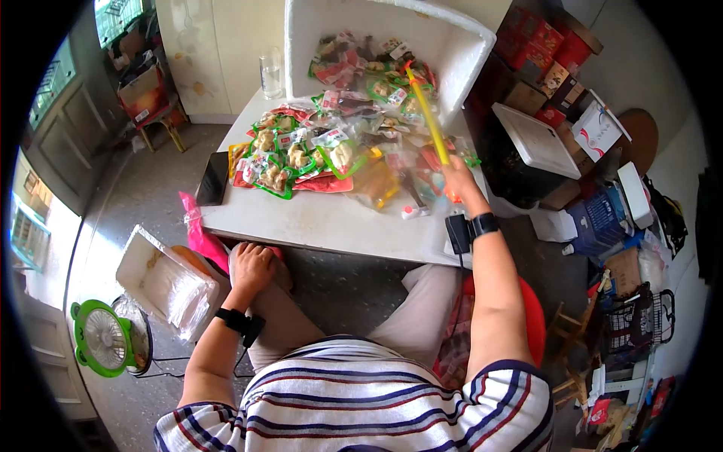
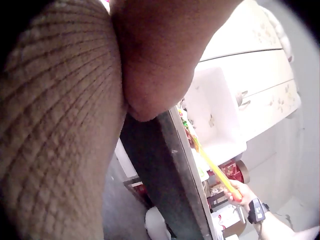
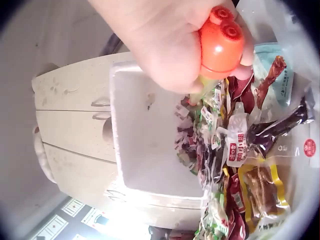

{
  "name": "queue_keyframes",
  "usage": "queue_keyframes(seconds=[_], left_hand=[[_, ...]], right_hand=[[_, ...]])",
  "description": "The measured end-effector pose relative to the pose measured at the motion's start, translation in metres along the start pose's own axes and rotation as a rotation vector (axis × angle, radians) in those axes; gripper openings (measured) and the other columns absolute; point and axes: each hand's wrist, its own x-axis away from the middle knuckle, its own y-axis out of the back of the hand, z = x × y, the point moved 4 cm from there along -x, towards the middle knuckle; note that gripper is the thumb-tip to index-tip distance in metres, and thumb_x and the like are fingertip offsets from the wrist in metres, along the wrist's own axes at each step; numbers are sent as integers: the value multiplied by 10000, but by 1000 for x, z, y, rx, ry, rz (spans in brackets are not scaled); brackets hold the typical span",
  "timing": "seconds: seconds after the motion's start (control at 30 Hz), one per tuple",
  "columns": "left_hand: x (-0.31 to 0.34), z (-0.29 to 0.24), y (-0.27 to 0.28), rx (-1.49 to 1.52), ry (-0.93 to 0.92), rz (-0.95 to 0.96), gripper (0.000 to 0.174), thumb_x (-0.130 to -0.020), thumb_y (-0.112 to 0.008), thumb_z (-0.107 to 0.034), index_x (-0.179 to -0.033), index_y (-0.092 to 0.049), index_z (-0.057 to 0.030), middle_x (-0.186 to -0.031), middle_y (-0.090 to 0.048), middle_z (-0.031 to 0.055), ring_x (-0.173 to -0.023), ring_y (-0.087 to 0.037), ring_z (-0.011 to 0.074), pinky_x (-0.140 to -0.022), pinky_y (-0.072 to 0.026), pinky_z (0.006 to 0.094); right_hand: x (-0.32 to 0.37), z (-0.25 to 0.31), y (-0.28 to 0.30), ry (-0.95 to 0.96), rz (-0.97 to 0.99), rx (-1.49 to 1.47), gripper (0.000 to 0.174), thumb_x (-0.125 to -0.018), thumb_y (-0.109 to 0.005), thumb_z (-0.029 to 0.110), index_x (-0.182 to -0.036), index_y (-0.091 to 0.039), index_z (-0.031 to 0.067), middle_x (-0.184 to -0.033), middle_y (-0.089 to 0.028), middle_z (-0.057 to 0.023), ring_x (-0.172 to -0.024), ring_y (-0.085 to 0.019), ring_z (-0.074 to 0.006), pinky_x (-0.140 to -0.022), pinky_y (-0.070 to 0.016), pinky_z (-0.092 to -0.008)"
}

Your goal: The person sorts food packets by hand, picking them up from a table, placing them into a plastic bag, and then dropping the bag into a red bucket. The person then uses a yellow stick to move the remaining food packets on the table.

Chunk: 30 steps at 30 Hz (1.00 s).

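In the head view my right hand (image 1: 459, 183) grips a long yellow stick (image 1: 428, 113) by its near end. Its orange far tip reaches into a tipped white foam box (image 1: 461, 53), over the packets inside. A round orange knob (image 3: 220, 47) with two ringed bumps caps the held end, under my fingers in the right wrist view. Below the stick, a heap of vacuum-packed snack packets (image 1: 297, 157) spreads from the box across the white table (image 1: 271, 222). My left hand (image 1: 253, 265) rests on my knee, holding nothing.
A dark phone (image 1: 213, 178) lies at the table's left edge, with a drinking glass (image 1: 270, 74) behind it. On the floor at left stand another foam box (image 1: 143, 260) and a green fan (image 1: 102, 339). Stacked cartons (image 1: 535, 45) crowd the right side.
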Motion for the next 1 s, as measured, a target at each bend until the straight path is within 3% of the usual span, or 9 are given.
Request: queue_keyframes(seconds=[0.13, 0.37, 0.6, 0.8, 1.0], left_hand=[[0, -2, 6, 12, -7, -44, 99, -612, -527, -174, -630, -505, -79, -658, -510, 65, -734, -499, 220, -759, -344, 358], [0, -2, 7, 54, -5, -109, 98, -618, -525, -173, -601, -501, -80, -646, -510, 63, -728, -497, 218, -749, -344, 355], [2, -2, 6, 61, 3, -94, 90, -622, -525, -169, -603, -506, -83, -648, -509, 59, -728, -495, 215, -754, -337, 352], [-1, -3, 3, 7, 6, -9, 109, -609, -539, -171, -681, -544, -90, -698, -533, 47, -743, -503, 198, -745, -350, 341], [2, 0, 0, 31, -1, -52, 98, -623, -509, -173, -618, -508, -76, -654, -511, 63, -748, -496, 215, -770, -335, 353]], right_hand=[[11, -4, -15, -130, 106, 12, 409, -766, -449, 172, -1140, -327, 61, -633, -499, -95, -387, -473, -175, -345, -380, -314], [131, -11, 12, -235, 119, 36, 456, -775, -452, 164, -1192, -293, 72, -668, -495, -85, -450, -486, -153, -408, -412, -297], [240, -5, 31, -341, 174, -385, 457, -795, -432, 127, -1214, -261, 66, -674, -471, -70, -442, -466, -126, -397, -398, -254], [197, 3, 39, -179, -7, -277, 425, -811, -426, 144, -1209, -291, 82, -679, -482, -58, -437, -465, -122, -382, -390, -248], [101, -1, 23, -240, 23, 98, 453, -778, -463, 178, -1189, -306, 70, -671, -482, -52, -443, -451, -124, -388, -388, -250]])
